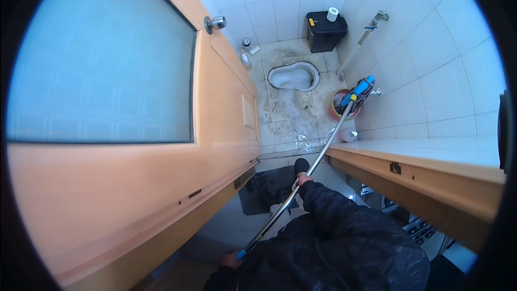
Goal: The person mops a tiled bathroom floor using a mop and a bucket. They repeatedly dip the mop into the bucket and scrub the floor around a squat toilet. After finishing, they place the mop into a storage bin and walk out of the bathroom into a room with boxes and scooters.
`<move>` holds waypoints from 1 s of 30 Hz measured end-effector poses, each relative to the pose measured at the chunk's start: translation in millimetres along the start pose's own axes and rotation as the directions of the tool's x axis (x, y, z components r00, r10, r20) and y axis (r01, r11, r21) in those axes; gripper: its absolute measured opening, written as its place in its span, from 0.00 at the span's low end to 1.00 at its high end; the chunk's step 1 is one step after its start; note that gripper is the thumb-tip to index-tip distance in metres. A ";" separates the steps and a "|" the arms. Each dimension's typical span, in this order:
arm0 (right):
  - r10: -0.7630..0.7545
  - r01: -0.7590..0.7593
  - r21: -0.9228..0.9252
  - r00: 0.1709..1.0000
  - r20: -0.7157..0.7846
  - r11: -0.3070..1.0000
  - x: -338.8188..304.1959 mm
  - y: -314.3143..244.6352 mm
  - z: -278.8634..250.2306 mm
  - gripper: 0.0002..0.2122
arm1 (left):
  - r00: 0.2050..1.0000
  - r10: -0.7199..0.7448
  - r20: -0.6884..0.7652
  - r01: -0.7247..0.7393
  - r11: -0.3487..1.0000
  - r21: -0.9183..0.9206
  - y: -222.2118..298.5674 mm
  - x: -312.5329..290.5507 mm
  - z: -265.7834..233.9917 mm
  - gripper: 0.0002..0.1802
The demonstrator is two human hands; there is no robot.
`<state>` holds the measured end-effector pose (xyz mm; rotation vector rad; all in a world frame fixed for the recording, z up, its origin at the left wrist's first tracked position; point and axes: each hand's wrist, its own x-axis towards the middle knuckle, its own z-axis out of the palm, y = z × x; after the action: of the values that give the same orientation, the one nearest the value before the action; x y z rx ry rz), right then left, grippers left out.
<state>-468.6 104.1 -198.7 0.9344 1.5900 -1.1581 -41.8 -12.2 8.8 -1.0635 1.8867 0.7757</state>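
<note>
A flat mop with a long metal pole (280, 214) runs slantwise from my body toward the far right. Low on the pole, my left hand (231, 260) is closed round its blue end. Farther up, my right hand (304, 179) wraps the shaft. The blue mop head (362, 88), with dark strands hanging from it, rests over a yellow-rimmed round bucket (331, 109) beside the right wall. What lies inside the bucket is mostly hidden by the strands. Wet, foamy water (303, 125) glistens on the tiled floor near the bucket.
A squat toilet (295, 77) is set in the floor ahead. Behind it stands a black bin (325, 37) with a paper roll (332, 14) on top. Bottles (246, 60) line the left wall. An open wooden door (218, 97) fills the left; a doorframe (409, 175) borders the right.
</note>
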 end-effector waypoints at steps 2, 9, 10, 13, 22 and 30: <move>0.017 -0.017 0.014 1.000 0.025 1.000 39.8 -2.4 -5.3 0.10 | 0.999 -0.020 0.032 0.020 1.000 -0.011 31.2 9.0 -13.3 0.20; -0.202 0.071 -0.674 0.972 -0.117 0.735 217.2 -50.3 -29.1 0.30 | 0.993 -0.113 -0.015 0.114 0.979 0.170 158.2 56.5 -63.0 0.20; -0.347 0.103 -0.779 0.926 -0.152 0.618 235.8 -67.7 -39.8 0.33 | 0.992 -0.124 -0.005 0.123 0.977 0.174 170.0 62.8 -73.1 0.20; -0.513 -0.026 -0.902 0.815 -0.269 0.431 287.6 -179.6 -118.8 0.33 | 0.993 -0.119 -0.005 0.119 0.981 0.153 184.5 73.5 -96.1 0.19; -0.590 -0.095 -0.741 0.542 -0.599 0.665 240.0 -414.8 -275.3 0.26 | 0.989 -0.126 0.070 0.116 0.983 0.140 156.0 99.6 -55.1 0.14; -0.563 -0.114 -0.717 0.539 -0.626 0.688 248.6 -423.9 -281.8 0.23 | 0.989 -0.127 0.081 0.113 0.981 0.157 106.5 93.5 -32.9 0.33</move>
<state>-1000.3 275.9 -292.3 0.7386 2.7503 -0.0780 -176.4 -25.9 -44.5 -1.0193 1.7577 0.5918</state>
